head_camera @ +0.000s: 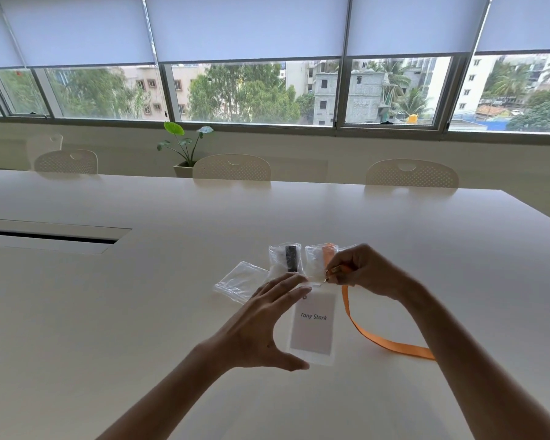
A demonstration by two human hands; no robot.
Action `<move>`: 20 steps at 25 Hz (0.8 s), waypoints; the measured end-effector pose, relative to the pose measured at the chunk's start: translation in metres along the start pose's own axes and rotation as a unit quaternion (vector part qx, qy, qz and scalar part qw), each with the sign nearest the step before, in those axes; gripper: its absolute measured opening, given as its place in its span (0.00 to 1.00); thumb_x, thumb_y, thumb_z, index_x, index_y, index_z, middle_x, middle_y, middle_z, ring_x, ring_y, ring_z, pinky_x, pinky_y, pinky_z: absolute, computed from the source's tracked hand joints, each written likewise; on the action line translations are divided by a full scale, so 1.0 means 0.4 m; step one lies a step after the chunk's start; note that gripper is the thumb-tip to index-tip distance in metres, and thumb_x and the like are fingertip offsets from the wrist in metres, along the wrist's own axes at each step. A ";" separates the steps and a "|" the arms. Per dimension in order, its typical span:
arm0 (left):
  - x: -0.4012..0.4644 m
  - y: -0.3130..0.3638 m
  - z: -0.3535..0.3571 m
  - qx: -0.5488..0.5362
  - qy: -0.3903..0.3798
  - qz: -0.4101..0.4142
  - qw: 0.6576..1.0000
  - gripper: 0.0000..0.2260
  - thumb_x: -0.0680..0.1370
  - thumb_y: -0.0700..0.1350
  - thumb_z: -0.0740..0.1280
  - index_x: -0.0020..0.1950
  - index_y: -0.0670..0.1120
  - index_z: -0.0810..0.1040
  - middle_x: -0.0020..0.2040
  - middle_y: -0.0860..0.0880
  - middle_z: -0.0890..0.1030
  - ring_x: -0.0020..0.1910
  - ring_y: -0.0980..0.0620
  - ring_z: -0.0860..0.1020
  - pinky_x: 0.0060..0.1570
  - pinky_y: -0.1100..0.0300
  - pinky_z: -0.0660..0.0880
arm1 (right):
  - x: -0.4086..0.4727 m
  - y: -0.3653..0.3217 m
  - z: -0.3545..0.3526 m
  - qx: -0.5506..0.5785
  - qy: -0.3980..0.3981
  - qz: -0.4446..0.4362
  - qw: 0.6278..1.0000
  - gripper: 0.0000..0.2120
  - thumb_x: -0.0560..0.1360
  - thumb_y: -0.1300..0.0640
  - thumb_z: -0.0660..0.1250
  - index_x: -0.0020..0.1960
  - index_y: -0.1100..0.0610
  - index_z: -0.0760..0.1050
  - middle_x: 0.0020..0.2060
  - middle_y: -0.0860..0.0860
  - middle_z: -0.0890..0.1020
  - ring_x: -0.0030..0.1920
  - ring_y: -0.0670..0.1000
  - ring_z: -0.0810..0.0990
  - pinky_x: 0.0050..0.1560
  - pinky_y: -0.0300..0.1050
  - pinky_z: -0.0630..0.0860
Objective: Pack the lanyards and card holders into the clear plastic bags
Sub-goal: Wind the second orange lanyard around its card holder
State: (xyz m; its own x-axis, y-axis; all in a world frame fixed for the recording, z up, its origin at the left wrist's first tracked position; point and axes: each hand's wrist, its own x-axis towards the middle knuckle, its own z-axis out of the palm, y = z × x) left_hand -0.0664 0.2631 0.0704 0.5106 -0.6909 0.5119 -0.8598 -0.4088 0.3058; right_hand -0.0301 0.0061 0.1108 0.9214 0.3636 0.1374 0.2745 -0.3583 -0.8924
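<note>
A clear card holder (pixel 313 325) with a name card reading "Tony Stark" is held upright above the table by my left hand (pixel 264 325), thumb at its bottom and fingers at its top. My right hand (pixel 362 271) pinches the metal clip of the orange lanyard (pixel 385 342) at the holder's top edge; the strap trails down onto the table to the right. Behind lie a flat clear plastic bag (pixel 238 281), a bag with a black lanyard inside (pixel 286 258), and a bag with an orange lanyard inside (pixel 319 257).
The white table (pixel 140 312) has a recessed cable slot (pixel 51 236) at the left. Three white chairs stand along the far edge, one of them (pixel 232 168) opposite me, and a potted plant (pixel 185 150) stands under the windows.
</note>
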 end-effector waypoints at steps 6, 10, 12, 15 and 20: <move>0.025 -0.020 -0.029 -0.019 0.079 -0.077 0.994 0.44 0.61 0.67 0.74 0.71 0.52 0.65 0.72 0.53 0.65 0.72 0.54 0.61 0.68 0.57 0.64 | -0.008 0.100 0.090 -0.032 0.144 0.009 0.989 0.14 0.75 0.63 0.68 0.33 0.53 0.78 0.19 0.44 0.70 0.24 0.42 0.64 0.30 0.38 0.62; 0.050 -0.056 -0.038 0.028 0.076 -0.143 0.986 0.45 0.60 0.66 0.75 0.71 0.49 0.66 0.70 0.51 0.67 0.70 0.53 0.62 0.68 0.50 0.67 | -0.025 0.136 0.177 -0.053 0.156 0.044 0.985 0.23 0.77 0.65 0.63 0.31 0.42 0.77 0.20 0.45 0.70 0.24 0.40 0.65 0.31 0.38 0.63; 0.060 -0.074 -0.034 0.063 0.068 -0.177 0.980 0.46 0.60 0.67 0.74 0.72 0.48 0.65 0.71 0.49 0.66 0.70 0.51 0.62 0.68 0.48 0.66 | -0.038 0.138 0.215 -0.094 0.163 0.065 0.980 0.19 0.77 0.61 0.64 0.33 0.41 0.77 0.20 0.45 0.72 0.23 0.40 0.68 0.30 0.37 0.64; 0.071 -0.102 -0.031 0.102 0.076 -0.231 0.965 0.48 0.61 0.65 0.75 0.74 0.46 0.62 0.72 0.47 0.64 0.71 0.48 0.60 0.68 0.48 0.66 | -0.066 0.127 0.268 -0.123 0.169 0.066 0.976 0.11 0.77 0.57 0.63 0.41 0.45 0.80 0.19 0.43 0.72 0.22 0.41 0.70 0.29 0.38 0.65; 0.073 -0.153 -0.044 0.186 0.079 -0.283 0.938 0.47 0.61 0.63 0.76 0.74 0.45 0.63 0.69 0.44 0.64 0.68 0.44 0.64 0.65 0.47 0.66 | -0.112 0.092 0.299 -0.224 0.180 0.031 0.957 0.17 0.79 0.53 0.60 0.31 0.49 0.67 0.20 0.47 0.65 0.24 0.47 0.65 0.27 0.39 0.58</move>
State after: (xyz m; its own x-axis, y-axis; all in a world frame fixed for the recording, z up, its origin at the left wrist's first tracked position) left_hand 0.0011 0.2783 0.0807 0.8540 -0.2161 0.4732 -0.3775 -0.8833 0.2779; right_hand -0.0941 0.0794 0.0205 0.9526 0.0397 0.3017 0.2333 -0.7317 -0.6404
